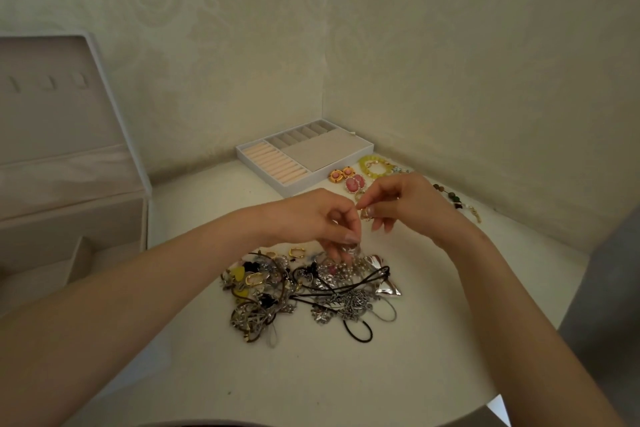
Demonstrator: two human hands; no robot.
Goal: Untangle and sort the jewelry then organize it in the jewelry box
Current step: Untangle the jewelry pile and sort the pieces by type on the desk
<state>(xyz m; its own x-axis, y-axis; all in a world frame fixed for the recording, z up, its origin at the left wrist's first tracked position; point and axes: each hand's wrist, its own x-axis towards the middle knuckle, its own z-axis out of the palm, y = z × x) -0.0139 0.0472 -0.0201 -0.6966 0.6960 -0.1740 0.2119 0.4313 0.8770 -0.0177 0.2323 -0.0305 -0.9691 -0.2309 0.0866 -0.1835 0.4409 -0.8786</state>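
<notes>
Our left hand [311,222] and right hand [401,204] meet just above the far edge of the tangled pile [304,291]. The left fingers [346,239] curl down and pinch a silvery, pearly strand that rises off the pile. The right fingertips [372,210] are pinched narrow round a small gold piece [365,215]; what it is we cannot tell.

We judge the work to be in its early part. Just beyond the right fingers only a few pieces lie sorted apart: orange earrings [341,174], pink earrings [355,184] and a yellow bracelet [374,165]. A dark bead strand [453,199] lies past the right hand. The tray [263,166] beyond the left fingers shows no jewelry that we can see. The open jewelry box [69,184] stands well to the left of them. Most cords and chains under our fingers remain knotted.
</notes>
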